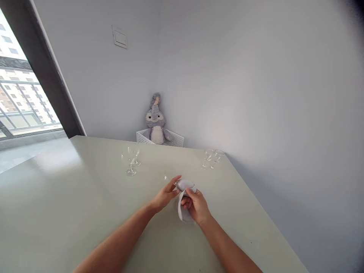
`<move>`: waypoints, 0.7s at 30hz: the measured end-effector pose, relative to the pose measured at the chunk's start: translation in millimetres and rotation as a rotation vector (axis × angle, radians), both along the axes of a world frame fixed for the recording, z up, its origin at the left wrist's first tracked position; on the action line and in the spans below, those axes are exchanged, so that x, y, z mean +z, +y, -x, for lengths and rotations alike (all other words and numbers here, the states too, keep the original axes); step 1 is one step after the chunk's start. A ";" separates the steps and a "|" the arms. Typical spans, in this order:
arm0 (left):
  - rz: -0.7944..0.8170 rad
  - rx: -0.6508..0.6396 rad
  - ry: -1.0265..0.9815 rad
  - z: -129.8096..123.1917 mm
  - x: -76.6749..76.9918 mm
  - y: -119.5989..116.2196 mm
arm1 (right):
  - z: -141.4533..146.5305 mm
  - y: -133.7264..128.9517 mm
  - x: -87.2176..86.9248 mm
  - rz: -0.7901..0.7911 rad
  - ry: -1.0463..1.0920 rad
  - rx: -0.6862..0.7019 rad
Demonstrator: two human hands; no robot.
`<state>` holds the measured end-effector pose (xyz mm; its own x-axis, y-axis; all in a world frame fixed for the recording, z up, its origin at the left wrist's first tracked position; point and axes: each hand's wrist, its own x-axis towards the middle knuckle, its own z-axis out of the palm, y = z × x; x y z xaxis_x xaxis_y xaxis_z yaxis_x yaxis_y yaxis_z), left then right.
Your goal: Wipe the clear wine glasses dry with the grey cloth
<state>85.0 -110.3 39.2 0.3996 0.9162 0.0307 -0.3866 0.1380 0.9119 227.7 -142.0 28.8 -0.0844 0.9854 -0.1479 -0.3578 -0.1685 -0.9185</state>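
The left hand (165, 195) grips a small glass (178, 184) at its stem end while the right hand (196, 204) closes a grey cloth (184, 212) around it. Wiping looks underway; two glasses (131, 161) stand at left and two more (212, 156) at right on the table (71, 197), their state unclear.

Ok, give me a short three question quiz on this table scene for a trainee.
1. True or false: the right hand holds a cloth.
2. How many glasses stand free on the table?
3. What sits in the basket: A a toy, B a bottle, C a book?

Key: 1 true. 2 four: two on the left, two on the right. 3 A, the toy.
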 end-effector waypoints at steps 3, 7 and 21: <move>-0.033 -0.015 -0.014 2.4 4.3 1.3 | 1.2 -2.0 -0.6 0.010 0.031 0.028; -0.021 0.007 0.159 2.9 -5.7 6.4 | 5.2 -9.6 -8.3 -0.229 -0.457 0.010; -0.060 0.017 0.153 0.8 -7.6 6.2 | -1.8 -9.3 -1.2 -0.210 -0.394 0.007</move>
